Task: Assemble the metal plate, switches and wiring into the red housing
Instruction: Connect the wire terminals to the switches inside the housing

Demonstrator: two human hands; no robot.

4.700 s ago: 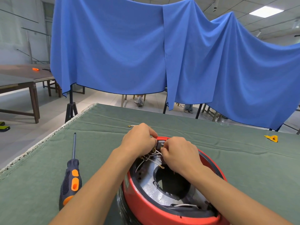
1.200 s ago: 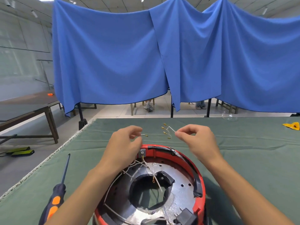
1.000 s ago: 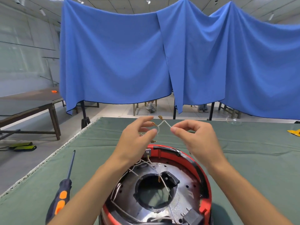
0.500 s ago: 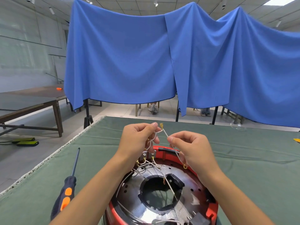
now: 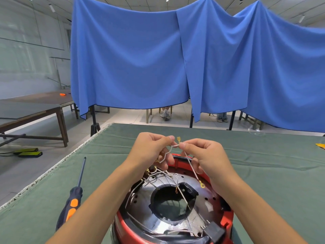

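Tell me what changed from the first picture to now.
Both hands rose off the red housing: left hand and right hand now pinch a white wire above it. The screwdriver stayed on the cloth.

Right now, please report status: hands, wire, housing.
Both hands, left and right, pinch one white wire above the housing. Plate seated inside. Screwdriver idle, nothing blocking.
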